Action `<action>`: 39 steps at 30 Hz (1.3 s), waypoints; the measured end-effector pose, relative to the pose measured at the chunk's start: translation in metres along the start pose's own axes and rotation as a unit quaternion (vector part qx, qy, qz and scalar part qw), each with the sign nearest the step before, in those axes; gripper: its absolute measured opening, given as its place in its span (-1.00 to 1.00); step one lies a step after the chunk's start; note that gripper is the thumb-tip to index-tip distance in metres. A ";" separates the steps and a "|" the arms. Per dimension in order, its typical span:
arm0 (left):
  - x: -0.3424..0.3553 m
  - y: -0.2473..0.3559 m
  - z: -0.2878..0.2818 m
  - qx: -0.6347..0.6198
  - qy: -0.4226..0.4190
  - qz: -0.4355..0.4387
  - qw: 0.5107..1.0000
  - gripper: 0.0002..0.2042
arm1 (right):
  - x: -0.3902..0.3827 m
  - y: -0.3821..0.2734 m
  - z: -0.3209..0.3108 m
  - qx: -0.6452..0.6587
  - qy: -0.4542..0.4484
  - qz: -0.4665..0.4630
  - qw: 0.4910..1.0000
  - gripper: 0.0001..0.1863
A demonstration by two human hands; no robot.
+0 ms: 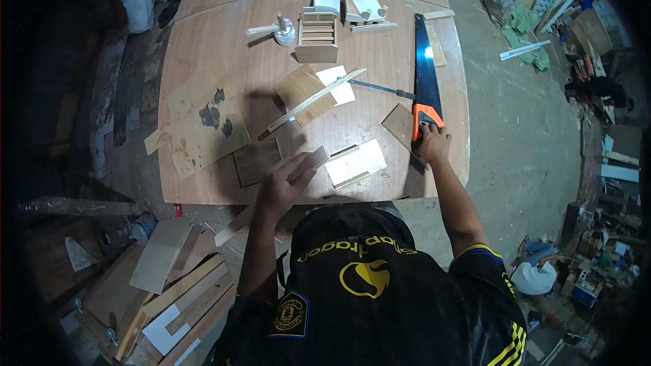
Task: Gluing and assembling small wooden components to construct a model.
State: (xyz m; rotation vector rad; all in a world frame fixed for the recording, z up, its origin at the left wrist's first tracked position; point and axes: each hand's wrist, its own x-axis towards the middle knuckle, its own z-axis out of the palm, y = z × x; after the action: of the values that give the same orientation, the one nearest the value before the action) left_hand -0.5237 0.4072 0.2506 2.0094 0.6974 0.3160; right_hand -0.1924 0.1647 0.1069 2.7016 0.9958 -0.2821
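Note:
My left hand [281,186] is closed around a small wooden piece [312,163] near the table's front edge. Right beside that piece lies a white-faced board [357,165] with thin strips along two edges. At the right, my right hand [435,144] grips the orange and black handle of a handsaw [424,61], whose dark blade points away from me along the table. Under the handle, a brown board [399,124] lies partly covered. A dark brown board [258,162] rests left of my left hand.
A long wooden strip [315,102] crosses a square wooden panel [298,88]. Left of it is a thin sheet [196,132] with dark patches. Farther back stand a small slatted wooden frame [317,37] and a silvery lump [284,32]. Wood offcuts [183,298] are piled at lower left.

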 end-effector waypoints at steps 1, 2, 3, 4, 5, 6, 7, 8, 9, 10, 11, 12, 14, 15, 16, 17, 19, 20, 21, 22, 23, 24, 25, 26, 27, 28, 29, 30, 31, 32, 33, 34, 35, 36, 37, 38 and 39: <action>0.000 0.004 0.003 -0.015 -0.006 -0.011 1.000 -0.66 | 0.001 -0.001 -0.001 -0.015 0.015 -0.021 1.000 -0.59; -0.001 0.006 0.005 -0.013 -0.007 -0.008 1.000 -0.66 | 0.002 -0.004 -0.005 -0.012 0.016 -0.020 1.000 -0.59; -0.002 0.008 0.010 -0.006 -0.006 -0.003 1.000 -0.66 | 0.001 -0.007 -0.012 0.013 0.033 -0.022 0.999 -0.60; -0.001 0.010 0.013 0.001 -0.005 0.002 1.000 -0.65 | -0.001 -0.008 -0.019 0.038 0.050 -0.024 0.998 -0.60; -0.001 0.014 0.018 0.001 -0.010 0.007 1.000 -0.65 | -0.007 -0.007 -0.027 0.089 0.126 -0.023 0.988 -0.66; -0.001 0.019 0.023 0.007 -0.022 0.027 0.999 -0.65 | -0.009 -0.003 -0.027 0.089 0.128 -0.016 0.988 -0.66; -0.001 0.024 0.029 0.012 -0.034 0.047 0.998 -0.65 | -0.007 0.003 -0.028 0.160 0.198 0.015 0.967 -0.68; -0.001 0.030 0.035 0.011 -0.039 0.054 0.998 -0.65 | -0.007 0.009 -0.032 0.229 0.267 0.043 0.935 -0.70; -0.002 0.037 0.041 0.036 -0.057 0.065 0.996 -0.65 | -0.011 0.018 -0.036 0.330 0.274 0.057 0.902 -0.71; -0.002 0.045 0.050 0.060 -0.076 0.078 0.992 -0.66 | -0.021 0.028 -0.039 0.327 0.279 0.066 0.900 -0.71; -0.006 0.048 0.058 0.061 -0.075 0.083 0.992 -0.66 | -0.034 0.025 -0.060 0.440 0.281 0.098 0.847 -0.71; -0.009 0.051 0.071 0.079 -0.083 0.101 0.988 -0.66 | -0.047 0.033 -0.072 0.543 0.284 0.132 0.779 -0.71; -0.015 0.068 0.098 0.097 -0.096 0.128 0.982 -0.66 | -0.074 0.050 -0.082 0.575 0.344 0.123 0.732 -0.74; -0.018 0.080 0.113 0.088 -0.129 0.117 0.981 -0.66 | -0.091 0.067 -0.082 0.584 0.356 0.107 0.722 -0.76; -0.020 0.091 0.129 0.080 -0.163 0.106 0.978 -0.65 | -0.108 0.084 -0.079 0.593 0.367 0.091 0.711 -0.78; -0.022 0.087 0.154 0.082 -0.149 0.174 0.970 -0.64 | -0.124 0.103 -0.077 0.591 0.374 0.097 0.708 -0.78; -0.028 0.105 0.198 0.089 -0.169 0.185 0.964 -0.63 | -0.158 0.143 -0.065 0.658 0.337 0.123 0.663 -0.82; -0.033 0.113 0.222 0.093 -0.182 0.190 0.960 -0.63 | -0.175 0.159 -0.062 0.658 0.339 0.130 0.660 -0.82; -0.036 0.114 0.250 0.093 -0.196 0.189 0.958 -0.63 | -0.192 0.176 -0.061 0.656 0.335 0.142 0.661 -0.82; -0.039 0.116 0.278 0.095 -0.202 0.190 0.956 -0.63 | -0.209 0.193 -0.057 0.654 0.331 0.153 0.663 -0.83; -0.041 0.120 0.308 0.120 -0.202 0.204 0.950 -0.63 | -0.225 0.213 -0.044 0.664 0.324 0.159 0.655 -0.84; -0.038 0.122 0.336 0.145 -0.203 0.220 0.943 -0.63 | -0.239 0.229 -0.040 0.664 0.327 0.167 0.651 -0.84; -0.036 0.123 0.363 0.127 -0.213 0.212 0.945 -0.63 | -0.253 0.243 -0.039 0.654 0.323 0.174 0.662 -0.84; -0.030 0.120 0.389 0.128 -0.221 0.217 0.942 -0.63 | -0.264 0.258 -0.033 0.643 0.318 0.181 0.673 -0.84; -0.025 0.119 0.414 0.119 -0.207 0.246 0.940 -0.67 | -0.276 0.272 -0.023 0.654 0.309 0.197 0.662 -0.84; -0.020 0.118 0.436 0.108 -0.192 0.273 0.936 -0.70 | -0.286 0.283 -0.015 0.651 0.310 0.208 0.661 -0.84; -0.014 0.119 0.456 0.101 -0.191 0.279 0.936 -0.70 | -0.295 0.293 -0.010 0.636 0.301 0.224 0.675 -0.84; -0.007 0.116 0.474 0.096 -0.196 0.280 0.935 -0.70 | -0.299 0.304 -0.009 0.620 0.292 0.235 0.689 -0.84; -0.001 0.111 0.489 0.110 -0.183 0.296 0.931 -0.70 | -0.304 0.310 -0.011 0.607 0.301 0.229 0.699 -0.83; 0.006 0.104 0.504 0.123 -0.170 0.312 0.927 -0.69 | -0.309 0.318 -0.006 0.600 0.295 0.238 0.705 -0.82; 0.014 0.101 0.517 0.116 -0.162 0.327 0.924 -0.68 | -0.313 0.325 -0.001 0.616 0.278 0.257 0.691 -0.81; 0.015 0.098 0.527 0.111 -0.164 0.326 0.924 -0.68 | -0.317 0.331 0.003 0.631 0.260 0.275 0.677 -0.80; 0.019 0.098 0.533 0.132 -0.174 0.314 0.924 -0.67 | -0.318 0.333 0.005 0.628 0.260 0.279 0.678 -0.80; 0.023 0.099 0.540 0.155 -0.185 0.302 0.922 -0.66 | -0.318 0.335 0.006 0.616 0.250 0.273 0.695 -0.79; 0.027 0.099 0.546 0.153 -0.194 0.292 0.924 -0.66 | -0.315 0.336 0.007 0.605 0.239 0.266 0.711 -0.78; 0.029 0.096 0.553 0.150 -0.199 0.290 0.924 -0.66 | -0.313 0.336 0.010 0.603 0.236 0.271 0.712 -0.78; 0.034 0.092 0.557 0.158 -0.194 0.307 0.918 -0.66 | -0.310 0.336 0.013 0.633 0.211 0.276 0.692 -0.78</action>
State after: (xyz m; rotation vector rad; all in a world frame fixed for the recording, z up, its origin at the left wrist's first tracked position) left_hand -0.1949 -0.0028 0.0411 2.4743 -0.1618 0.1587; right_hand -0.2047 -0.2753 0.2309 4.2800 -0.2777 -0.2730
